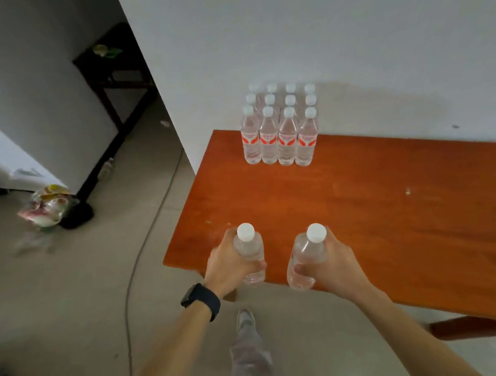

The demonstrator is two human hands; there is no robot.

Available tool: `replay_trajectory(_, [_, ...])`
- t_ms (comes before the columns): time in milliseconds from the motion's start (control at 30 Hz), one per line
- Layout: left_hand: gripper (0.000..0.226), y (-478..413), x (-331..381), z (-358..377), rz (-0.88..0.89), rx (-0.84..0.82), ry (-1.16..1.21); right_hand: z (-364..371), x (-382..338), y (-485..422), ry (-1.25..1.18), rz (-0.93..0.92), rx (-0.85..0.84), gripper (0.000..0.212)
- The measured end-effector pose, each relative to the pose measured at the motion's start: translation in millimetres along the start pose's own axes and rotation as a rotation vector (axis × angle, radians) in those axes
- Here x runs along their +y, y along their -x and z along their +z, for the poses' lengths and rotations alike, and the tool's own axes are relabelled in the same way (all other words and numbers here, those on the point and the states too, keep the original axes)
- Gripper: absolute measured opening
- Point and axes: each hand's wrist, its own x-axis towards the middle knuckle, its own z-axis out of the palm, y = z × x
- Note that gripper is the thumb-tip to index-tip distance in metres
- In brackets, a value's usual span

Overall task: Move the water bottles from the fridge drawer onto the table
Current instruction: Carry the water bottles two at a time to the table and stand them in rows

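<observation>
My left hand [227, 265] grips a clear water bottle [248, 249] with a white cap, held upright over the near left corner of the orange-brown table [380, 204]. My right hand [335, 258] grips a second water bottle [306, 255], tilted slightly, just above the table's front edge. Several more bottles with red labels [279, 123] stand in tidy rows at the back of the table against the white wall. The fridge drawer is out of view.
A white fridge [5, 136] stands at the left, with plastic bags [48, 205] on the floor beside it. A thin cable [143, 251] runs across the tiled floor. A dark wooden side table [118, 69] sits in the far corner. My leg and shoe [247, 335] are below.
</observation>
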Motion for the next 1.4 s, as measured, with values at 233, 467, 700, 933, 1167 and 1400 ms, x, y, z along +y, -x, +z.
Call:
replay_trajectory(233, [0.065, -136, 1, -28, 0.006, -0.171, -0.066, 23, -33, -116, 0.032, 0.146, 0.019, 0.021])
replay_trajectory(467, [0.068, -235, 10, -38, 0.052, -0.242, -0.036, 36, -27, -201, -0.002, 0.217, 0.042, 0.03])
replay_trajectory(700, [0.07, -307, 31, -35, 0.09, -0.235, -0.019, 28, -36, -270, -0.084, 0.212, 0.13, 0.042])
replay_trajectory(933, [0.073, -351, 51, -41, 0.112, -0.212, 0.02, 18, -48, -333, -0.111, 0.103, 0.19, 0.044])
replay_trajectory(1167, [0.08, -367, 45, -30, 0.108, -0.186, 0.054, 31, -41, -365, -0.117, 0.05, 0.127, 0.055])
replay_trajectory(1400, [0.081, -374, 30, -26, 0.093, -0.191, 0.126, 45, -31, -365, -0.132, -0.052, 0.171, 0.083])
